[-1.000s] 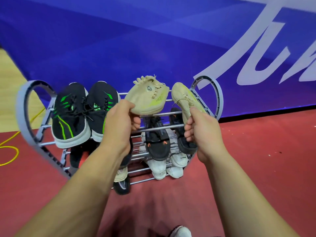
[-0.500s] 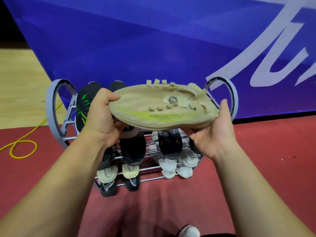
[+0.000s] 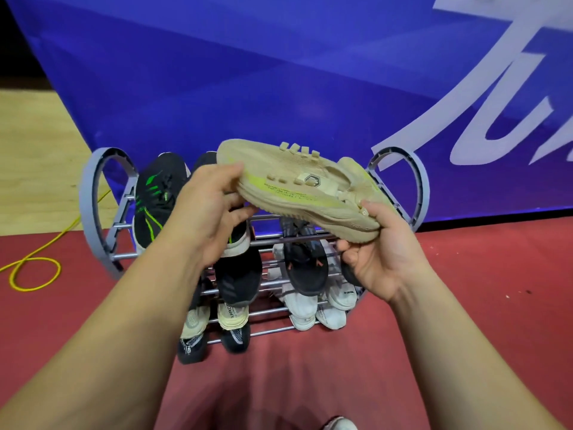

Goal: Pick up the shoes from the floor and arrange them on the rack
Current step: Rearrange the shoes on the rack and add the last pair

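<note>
Step in hand: placing. A beige sneaker is held in the air on its side above the right half of the shoe rack's top tier, not yet resting on the bars.
Left hand: grips the toe end, thumb on top and fingers curled underneath.
Right hand: cups the heel from below, with the thumb pressed on the heel collar.
Possible mate: a second beige shape shows behind the heel, but whether it is a separate shoe cannot be told.
Next move, as a judgement: turn the sneaker sole down, lower it onto the free bars at the top tier's right end, and let go once it sits flat.
Top tier: black-and-green sneakers at the left end.
Middle tier: dark sneakers, toes pointing down toward the front edge.
Lower tiers: white sneakers at the right, a cream-toed pair at the left, and black mesh shoes at the bottom left corner.
Floor: red, with a yellow cable looped beyond the rack's left end.
</note>
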A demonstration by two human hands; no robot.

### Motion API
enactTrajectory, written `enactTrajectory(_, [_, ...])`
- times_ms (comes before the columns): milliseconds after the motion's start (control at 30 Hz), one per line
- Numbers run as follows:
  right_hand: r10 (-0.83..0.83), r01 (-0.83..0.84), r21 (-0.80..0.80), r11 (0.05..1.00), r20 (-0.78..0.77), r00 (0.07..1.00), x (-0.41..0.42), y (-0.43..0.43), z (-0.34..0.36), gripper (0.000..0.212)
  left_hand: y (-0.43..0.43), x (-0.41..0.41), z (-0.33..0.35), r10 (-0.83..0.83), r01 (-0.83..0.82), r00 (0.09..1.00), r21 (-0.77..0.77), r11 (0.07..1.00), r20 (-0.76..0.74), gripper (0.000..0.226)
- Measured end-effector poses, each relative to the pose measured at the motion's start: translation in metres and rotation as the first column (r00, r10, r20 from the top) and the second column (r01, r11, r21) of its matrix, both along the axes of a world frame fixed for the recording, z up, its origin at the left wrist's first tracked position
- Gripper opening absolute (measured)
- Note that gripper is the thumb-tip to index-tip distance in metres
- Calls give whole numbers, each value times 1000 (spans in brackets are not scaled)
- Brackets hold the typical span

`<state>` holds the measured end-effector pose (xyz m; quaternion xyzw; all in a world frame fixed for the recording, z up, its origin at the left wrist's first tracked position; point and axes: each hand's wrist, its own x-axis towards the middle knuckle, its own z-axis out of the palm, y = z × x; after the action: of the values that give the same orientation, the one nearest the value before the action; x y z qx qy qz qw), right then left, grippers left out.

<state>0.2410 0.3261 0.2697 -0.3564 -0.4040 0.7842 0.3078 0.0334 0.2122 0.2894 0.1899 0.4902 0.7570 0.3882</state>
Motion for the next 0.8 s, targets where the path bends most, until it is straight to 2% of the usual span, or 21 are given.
enactTrajectory(100, [-70, 67, -51, 996, -64, 995, -4, -2, -1, 33, 15, 17, -9, -44, 44, 998, 21, 999, 36, 28])
enactTrajectory(233, [-120, 96, -140, 986, -174, 977, -17, -8, -1, 28, 30, 40, -22, -120, 119, 992, -28, 993, -49, 49])
enactTrajectory(367, [-135, 73, -253, 965, -238, 962, -34, -11, -10, 35, 42, 55, -33, -235, 224, 958, -81, 971, -166, 43])
enactTrajectory(533, [-173, 61, -348, 935, -300, 938, -50, -10, -29, 33, 47, 58, -47, -271, 173, 884, -270, 947, -382, 34])
enactTrajectory(667, [-123, 66, -245, 967, -228, 966, -51, -6, -41, 32, 47, 60, -50, -299, 143, 853, -360, 922, -427, 40])
enactTrajectory(733, [-65, 54, -106, 993, -106, 992, -46, -4, -42, 29, 49, 61, -53, -309, 139, 842, -376, 916, -443, 45])
enactTrajectory(800, [-13, 13, 3, 1000, 58, 998, -40, -4, -44, 32, 49, 62, -53, -302, 73, 796, -412, 908, -524, 43])
